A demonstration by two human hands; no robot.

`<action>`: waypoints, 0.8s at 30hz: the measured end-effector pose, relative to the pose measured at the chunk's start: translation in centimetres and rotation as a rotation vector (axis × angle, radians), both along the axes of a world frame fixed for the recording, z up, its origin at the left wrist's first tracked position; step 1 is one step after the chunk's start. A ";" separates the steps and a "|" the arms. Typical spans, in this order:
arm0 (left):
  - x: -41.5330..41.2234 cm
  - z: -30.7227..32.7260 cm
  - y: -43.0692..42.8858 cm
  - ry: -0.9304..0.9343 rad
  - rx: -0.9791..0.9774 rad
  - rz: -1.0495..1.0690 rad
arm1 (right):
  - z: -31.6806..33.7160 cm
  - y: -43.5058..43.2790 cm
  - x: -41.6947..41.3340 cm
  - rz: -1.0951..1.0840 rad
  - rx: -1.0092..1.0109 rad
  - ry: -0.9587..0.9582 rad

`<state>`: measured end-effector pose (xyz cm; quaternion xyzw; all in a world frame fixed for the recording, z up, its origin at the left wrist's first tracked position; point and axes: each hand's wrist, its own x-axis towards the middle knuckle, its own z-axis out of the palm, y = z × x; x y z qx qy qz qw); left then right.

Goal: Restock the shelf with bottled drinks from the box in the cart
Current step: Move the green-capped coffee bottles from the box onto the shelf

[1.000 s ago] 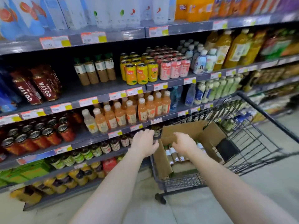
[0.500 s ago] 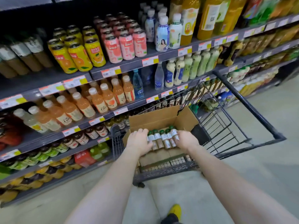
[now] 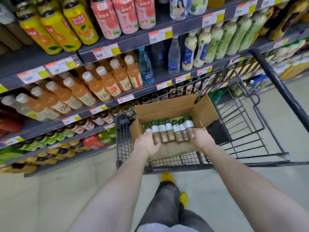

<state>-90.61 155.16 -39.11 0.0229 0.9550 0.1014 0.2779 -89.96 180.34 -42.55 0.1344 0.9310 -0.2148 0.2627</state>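
Note:
A row of several small brown bottled drinks [image 3: 168, 132] with green caps and white labels is lifted above the open cardboard box [image 3: 168, 108] in the black wire cart [image 3: 247, 124]. My left hand [image 3: 147, 144] grips the left end of the row, fingers curled under the bottles. My right hand [image 3: 201, 138] grips the right end of the row. The bottles are squeezed together between both hands, tilted with caps pointing away from me. The shelf [image 3: 150, 82] of drinks stands to the left and ahead of the cart.
Shelves hold orange bottles [image 3: 107, 81], yellow cans [image 3: 70, 25], pink cans [image 3: 123, 14], clear blue bottles [image 3: 145, 67] and pale green bottles [image 3: 222, 39]. The cart handle [image 3: 277, 77] runs along the right. My leg and yellow shoes [image 3: 167, 177] are below the cart on the pale floor.
Both hands went down into the box, closed on the ends of the bottle row and raised it up out of the box. The view has tilted down and closer to the cart.

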 end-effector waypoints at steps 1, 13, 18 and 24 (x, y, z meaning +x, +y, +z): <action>-0.3 -0.6 -0.2 -0.009 -0.009 0.001 | -0.3 -0.1 -0.4 -0.007 0.001 -0.016; -7.8 -8.6 0.1 -0.123 -0.047 0.122 | -7.0 0.2 -7.3 -0.063 0.008 -0.177; -10.8 -13.2 0.7 -0.215 -0.050 0.186 | -11.8 1.5 -10.7 -0.100 0.026 -0.234; -13.7 -21.7 1.4 -0.338 -0.062 0.209 | -20.7 2.7 -13.2 -0.204 -0.017 -0.242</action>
